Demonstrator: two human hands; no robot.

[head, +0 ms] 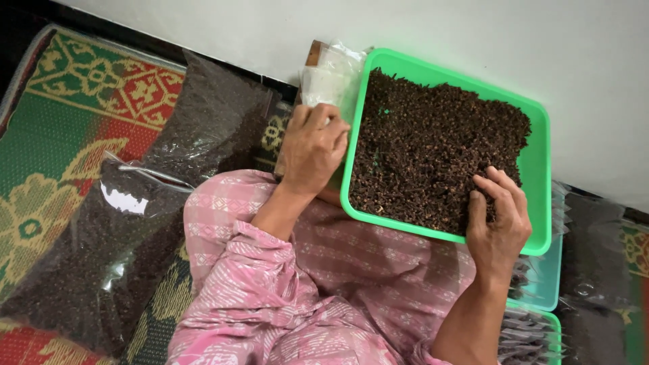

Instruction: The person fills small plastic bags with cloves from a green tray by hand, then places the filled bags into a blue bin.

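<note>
A green plastic tray (537,169) rests on my lap, heaped with dark dried cloves (433,142). My right hand (499,220) reaches over the tray's near right corner, its fingers curled into the cloves. My left hand (312,149) is just left of the tray, fingers closed on a small clear plastic bag (331,74) that lies against the tray's left rim. Whether the small bag holds any cloves cannot be told.
Two large clear bags of cloves (101,250) lie on the patterned woven mat (61,122) to my left. More green trays with small filled packets (534,331) sit at lower right. A white wall (473,34) runs behind the tray. Pink patterned cloth (304,290) covers my lap.
</note>
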